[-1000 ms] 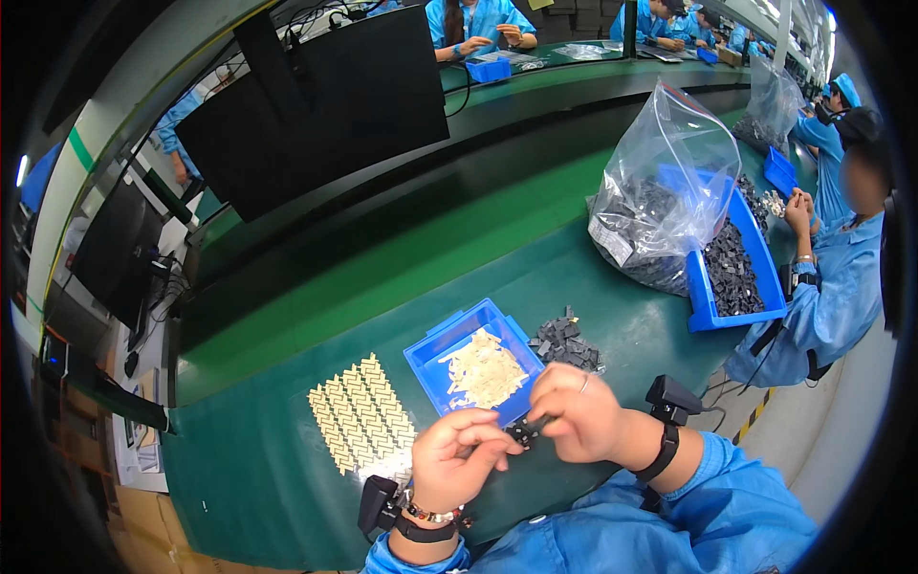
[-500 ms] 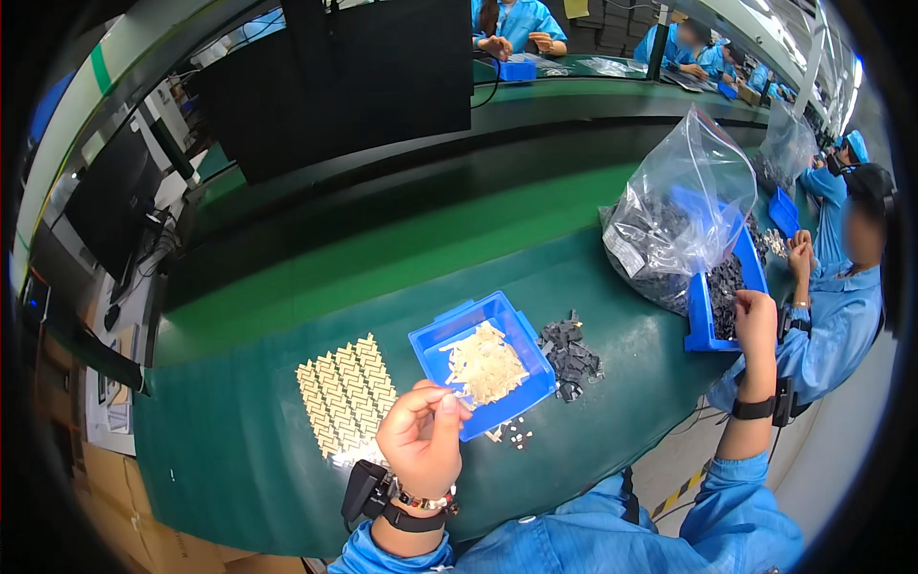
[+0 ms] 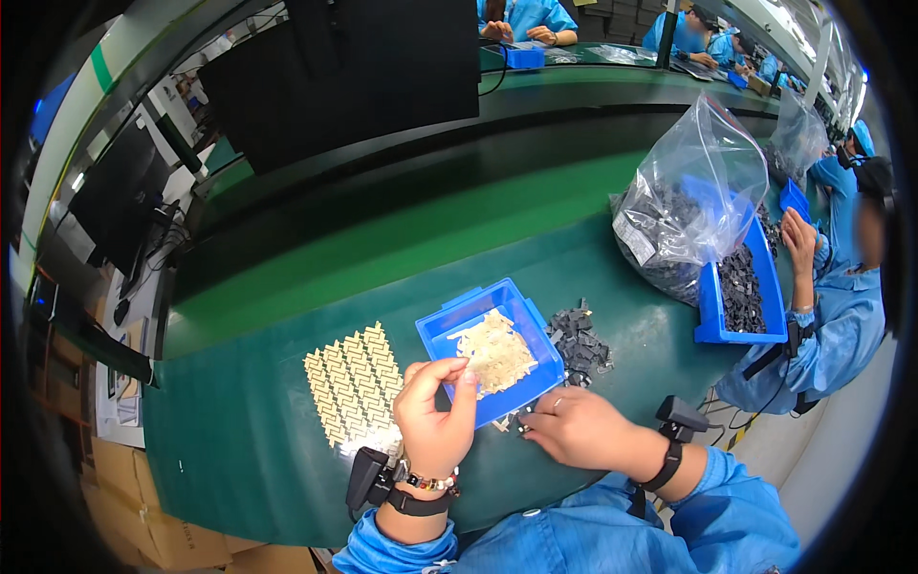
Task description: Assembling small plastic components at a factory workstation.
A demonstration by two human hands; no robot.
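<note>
Over the near left side of a small blue tray [image 3: 435,330], my left hand [image 3: 435,416] is closed in a pinch; whatever lies between its fingertips is too small to name. Loose cream-coloured strips [image 3: 497,356] are heaped in that tray. My right hand [image 3: 588,430] is low on the table by the tray's near right corner. Its fingers are drawn together at some tiny black and white pieces [image 3: 509,419], and their tips are partly hidden. A pile of black plastic pieces [image 3: 580,349] lies just beyond this hand.
Left of the tray, cream strips form a zigzag-patterned sheet [image 3: 349,383] on the green table mat [image 3: 249,459]. At the right stand a clear bag [image 3: 660,234] of black pieces and a larger blue bin [image 3: 736,337]. A co-worker [image 3: 832,316] sits beyond the bin.
My right hand has come from the larger blue bin at the right down to the small pieces beside the tray. My left hand keeps its pinch near the tray.
</note>
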